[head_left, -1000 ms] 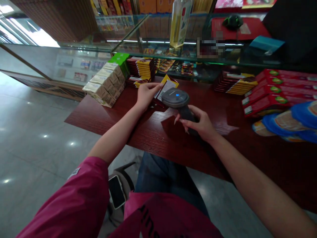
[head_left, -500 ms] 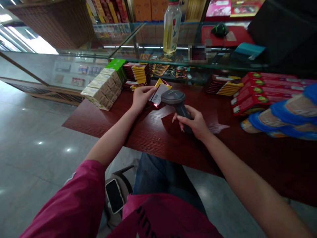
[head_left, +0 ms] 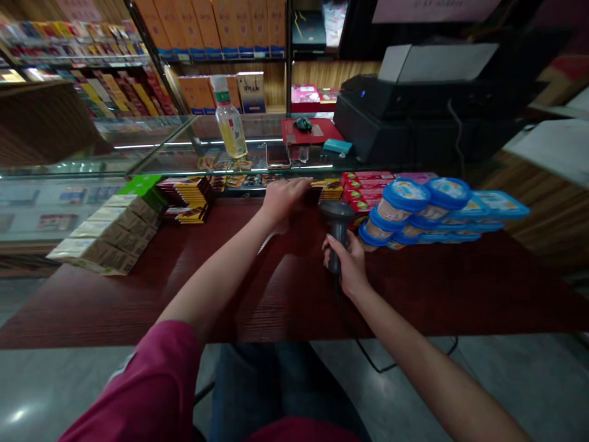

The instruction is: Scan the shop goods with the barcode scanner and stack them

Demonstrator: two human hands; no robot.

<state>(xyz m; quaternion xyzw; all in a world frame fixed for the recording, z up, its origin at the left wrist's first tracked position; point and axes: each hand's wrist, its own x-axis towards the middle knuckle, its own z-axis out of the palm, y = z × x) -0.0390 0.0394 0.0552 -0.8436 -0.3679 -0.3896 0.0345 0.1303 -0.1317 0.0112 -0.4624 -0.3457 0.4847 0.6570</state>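
Note:
My right hand [head_left: 347, 258] is wrapped around the handle of a dark barcode scanner [head_left: 338, 215], its head upright above the brown counter. A cable runs down from it. My left hand [head_left: 288, 197] reaches forward, fingers together, at the stack of red-and-yellow flat packets [head_left: 330, 191] on the right. A yellow-edged packet [head_left: 315, 183] shows at its fingertips; the hand hides most of it. Another stack of such packets [head_left: 186, 199] stands to the left, beside several beige cartons [head_left: 105, 236] and a green box [head_left: 145, 191].
Blue-lidded tubs [head_left: 405, 195] are stacked at right, by red boxes [head_left: 365, 187]. Behind the wooden counter [head_left: 184, 294], a glass display case [head_left: 175, 147] bears a bottle [head_left: 230, 132], a phone [head_left: 278, 156] and a mouse [head_left: 302, 124]. The scanner cable [head_left: 363, 350] hangs over the front edge.
The view has swung right and up. My left hand has carried the packet from beside the scanner head to the right-hand stack. My right hand still grips the scanner.

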